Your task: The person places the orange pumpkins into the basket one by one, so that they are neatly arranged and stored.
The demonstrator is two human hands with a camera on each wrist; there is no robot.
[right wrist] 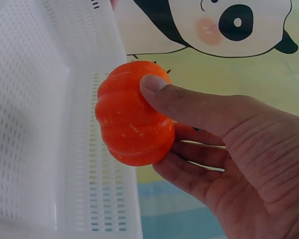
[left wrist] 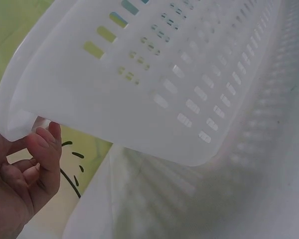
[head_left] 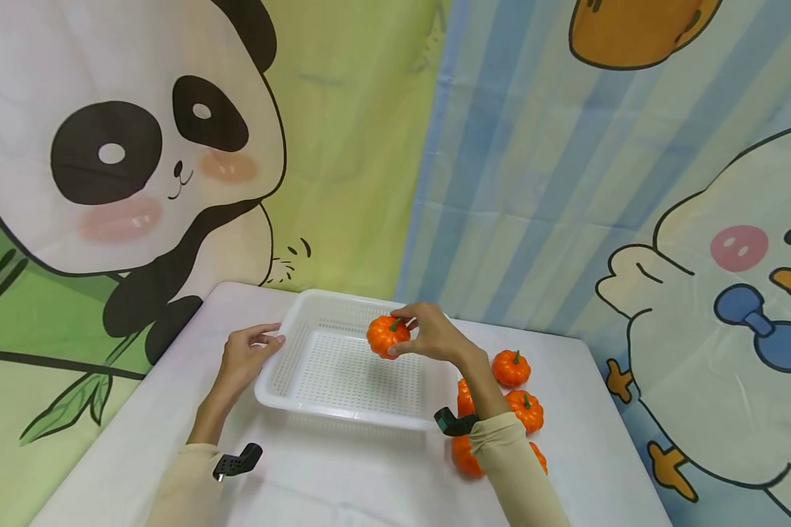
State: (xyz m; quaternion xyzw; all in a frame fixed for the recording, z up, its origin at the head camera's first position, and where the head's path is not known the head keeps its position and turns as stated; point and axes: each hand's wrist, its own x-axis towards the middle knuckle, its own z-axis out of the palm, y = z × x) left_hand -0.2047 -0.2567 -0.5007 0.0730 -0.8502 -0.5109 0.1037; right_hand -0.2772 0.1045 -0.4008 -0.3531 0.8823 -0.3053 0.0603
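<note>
My right hand [head_left: 431, 333] holds a small orange pumpkin [head_left: 387, 337] over a white plastic basket [head_left: 352, 417]. In the right wrist view the thumb lies on the near side of the pumpkin [right wrist: 134, 117], with the fingers behind it. The inside of the basket shows only its perforated floor. At the basket's left rim, my left hand [head_left: 247, 355] grips the edge. Its curled fingers [left wrist: 45, 149] are under the rim in the left wrist view, where the basket's slotted side [left wrist: 104, 99] fills much of the picture.
Several more orange pumpkins lie right of the basket, among them one at the back [head_left: 511, 368] and another in front of it [head_left: 524, 411]. My right forearm hides part of this group. A white cloth [head_left: 343, 483] covers the table, and a printed curtain [head_left: 349, 168] hangs behind.
</note>
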